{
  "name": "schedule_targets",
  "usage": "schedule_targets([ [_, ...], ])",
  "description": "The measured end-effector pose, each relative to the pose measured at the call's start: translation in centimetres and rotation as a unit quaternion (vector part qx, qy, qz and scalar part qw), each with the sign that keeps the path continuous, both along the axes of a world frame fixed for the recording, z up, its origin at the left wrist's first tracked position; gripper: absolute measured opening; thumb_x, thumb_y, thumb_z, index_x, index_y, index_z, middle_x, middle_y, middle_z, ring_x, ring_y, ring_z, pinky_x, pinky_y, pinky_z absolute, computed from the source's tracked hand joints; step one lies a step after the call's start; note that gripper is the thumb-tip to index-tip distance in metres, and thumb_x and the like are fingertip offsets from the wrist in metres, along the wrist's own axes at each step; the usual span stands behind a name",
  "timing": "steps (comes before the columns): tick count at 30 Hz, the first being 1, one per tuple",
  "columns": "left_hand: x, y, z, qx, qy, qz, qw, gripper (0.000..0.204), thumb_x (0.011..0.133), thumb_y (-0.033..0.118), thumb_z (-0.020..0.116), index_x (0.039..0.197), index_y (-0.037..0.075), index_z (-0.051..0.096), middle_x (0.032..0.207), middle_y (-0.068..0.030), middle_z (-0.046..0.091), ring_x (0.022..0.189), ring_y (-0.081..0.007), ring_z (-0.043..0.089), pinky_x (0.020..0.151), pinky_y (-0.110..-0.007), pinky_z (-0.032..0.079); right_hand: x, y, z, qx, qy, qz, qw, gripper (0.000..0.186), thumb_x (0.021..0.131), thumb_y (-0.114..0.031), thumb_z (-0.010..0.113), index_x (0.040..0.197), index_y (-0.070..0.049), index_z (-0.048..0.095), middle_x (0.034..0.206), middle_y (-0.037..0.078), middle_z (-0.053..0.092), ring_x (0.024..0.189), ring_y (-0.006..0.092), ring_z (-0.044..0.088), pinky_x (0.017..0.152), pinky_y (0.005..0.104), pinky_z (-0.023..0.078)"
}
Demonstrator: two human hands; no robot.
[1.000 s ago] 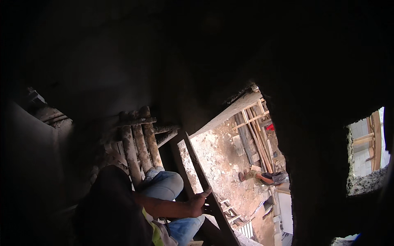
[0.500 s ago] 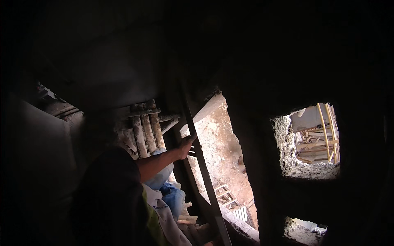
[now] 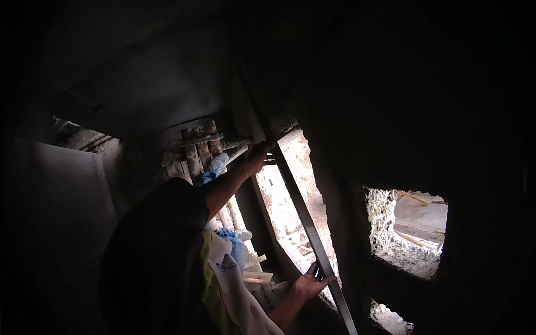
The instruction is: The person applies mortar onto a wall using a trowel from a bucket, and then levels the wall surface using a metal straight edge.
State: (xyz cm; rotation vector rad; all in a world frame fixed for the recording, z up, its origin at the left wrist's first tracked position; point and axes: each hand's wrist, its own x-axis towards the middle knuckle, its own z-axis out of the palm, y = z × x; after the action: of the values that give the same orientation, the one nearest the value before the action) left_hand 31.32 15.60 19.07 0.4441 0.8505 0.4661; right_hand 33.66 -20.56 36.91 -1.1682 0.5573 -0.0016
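A long, straight metal bar (image 3: pixel 304 215) slants across the middle of the head view, in front of a bright rough opening in the dark wall. Its upper end fades into shadow. Higher up, my left hand (image 3: pixel 260 156) is closed on the bar's edge, with some fingers passing behind it. Lower down, my right hand (image 3: pixel 311 283) grips the same bar, thumb on one side and fingers on the other.
Round wooden poles (image 3: pixel 224 215) form a platform under my shoes (image 3: pixel 218 162). Short planks (image 3: pixel 258 277) lie beside it. Rough-edged openings (image 3: pixel 382 223) pierce the dark wall at right. A smooth grey panel (image 3: pixel 61 173) stands at left.
My right hand has come up into view and now holds the lower part of the bar. My left hand sits higher in the view. The bar's lower stretch has shifted right.
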Motion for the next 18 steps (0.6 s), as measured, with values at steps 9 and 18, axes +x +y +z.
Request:
schedule_targets([
  [9, 3.5, 13.3, -4.1, 0.017, -0.007, -0.002, 1.000, 0.029, 0.089, 0.034, 0.052, 0.105, 0.010, 0.057, 0.100, -0.0082, 0.063, 0.092, -0.0221, 0.061, 0.082, -0.042, 0.049, 3.2, 12.9, -2.0, 0.022, 0.001, 0.082, 0.996, 0.054, 0.091, -0.044, 0.048, 0.120, 0.001, 0.045, 0.117, 0.016, 0.054, 0.106, 0.0288, 0.056, 0.098, 0.0435, 0.043],
  [18, 4.0, 17.4, -4.4, -0.028, 0.049, -0.033, 0.998, 0.029, 0.088, 0.031, 0.051, 0.106, 0.009, 0.057, 0.098, -0.0079, 0.063, 0.091, -0.0220, 0.060, 0.082, -0.040, 0.049, 3.5, 17.0, -1.8, -0.007, 0.052, 0.070, 0.996, 0.044, 0.096, -0.034, 0.036, 0.126, -0.002, 0.043, 0.123, 0.012, 0.050, 0.110, 0.0314, 0.051, 0.097, 0.0441, 0.040],
])
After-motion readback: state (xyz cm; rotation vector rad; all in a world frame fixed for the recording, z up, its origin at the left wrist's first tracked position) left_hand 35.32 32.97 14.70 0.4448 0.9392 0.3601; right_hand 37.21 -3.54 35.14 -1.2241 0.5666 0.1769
